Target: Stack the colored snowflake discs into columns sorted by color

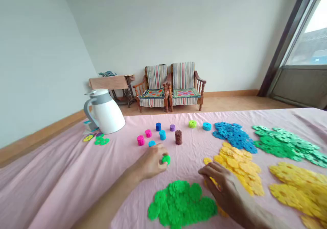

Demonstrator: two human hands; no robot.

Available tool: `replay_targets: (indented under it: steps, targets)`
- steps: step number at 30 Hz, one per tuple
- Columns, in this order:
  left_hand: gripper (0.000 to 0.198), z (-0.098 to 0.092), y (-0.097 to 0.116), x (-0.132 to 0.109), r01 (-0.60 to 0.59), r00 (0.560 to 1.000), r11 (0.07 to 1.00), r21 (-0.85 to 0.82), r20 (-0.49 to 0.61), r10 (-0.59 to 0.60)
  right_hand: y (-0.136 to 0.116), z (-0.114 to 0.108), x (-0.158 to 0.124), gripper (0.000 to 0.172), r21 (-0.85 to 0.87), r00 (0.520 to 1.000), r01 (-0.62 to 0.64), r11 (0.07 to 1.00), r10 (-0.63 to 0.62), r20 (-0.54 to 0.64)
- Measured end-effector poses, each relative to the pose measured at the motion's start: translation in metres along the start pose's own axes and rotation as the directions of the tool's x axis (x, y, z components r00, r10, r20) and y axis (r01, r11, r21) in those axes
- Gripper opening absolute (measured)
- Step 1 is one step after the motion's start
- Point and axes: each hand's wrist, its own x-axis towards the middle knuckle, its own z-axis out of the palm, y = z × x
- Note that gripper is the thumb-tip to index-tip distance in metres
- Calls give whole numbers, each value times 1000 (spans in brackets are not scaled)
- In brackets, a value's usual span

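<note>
My left hand (154, 162) is closed around a small green flower-edged plastic disc piece (166, 159), held between thumb and fingers; whether it is one disc or a short stack I cannot tell. My right hand (221, 181) reaches over the lower left edge of an orange-yellow disc pile (236, 164), fingers stretched out and slightly apart. Orange-yellow shows between its thumb and fingers. Between and below both hands spreads a loose heap of green discs (181, 201). Just beyond my left hand stand a light blue stack (152, 143) and a taller brown stack (178, 137).
Short stacks in pink (140, 140), dark blue (158, 127), purple (172, 128) and lime (192, 124) stand farther back. Blue (232, 135), mint-green (288, 142) and yellow (301, 188) piles lie right. A white jug (108, 115) stands left on the pink cloth (63, 184).
</note>
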Motion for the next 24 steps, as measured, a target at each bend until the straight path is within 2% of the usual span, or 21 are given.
replay_targets:
  steps: [2, 4, 7, 9, 11, 16, 24]
  targets:
    - [14, -7, 6, -1, -12, 999, 1000, -8, -44, 11, 0, 0, -1, 25, -3, 1000, 2, 1000, -2, -5]
    - [14, -14, 13, -2, -34, 999, 998, -43, -34, 33, 1, 0, -2, 26, -3, 1000, 3, 1000, -3, -6]
    - [11, -21, 27, -7, -80, 992, 985, -155, 79, 94, 1, 0, -2, 26, 6, 1000, 5, 1000, -5, 2]
    - [18, -21, 35, -10, -109, 975, 974, -197, 171, 144, 0, -1, -2, 26, 12, 1000, 9, 1000, -9, 6]
    - [29, -18, 41, -12, -130, 961, 973, -193, 218, 172, 0, -2, -1, 26, 13, 1000, 15, 1000, -15, 4]
    - [26, -9, 46, -10, -164, 952, 979, -123, 242, 190, -1, -3, -1, 26, 7, 1000, 18, 1000, -18, -10]
    - [17, -5, 48, -10, -170, 956, 976, -135, 216, 197, 1, -1, -1, 25, 7, 1000, 19, 1000, -19, 0]
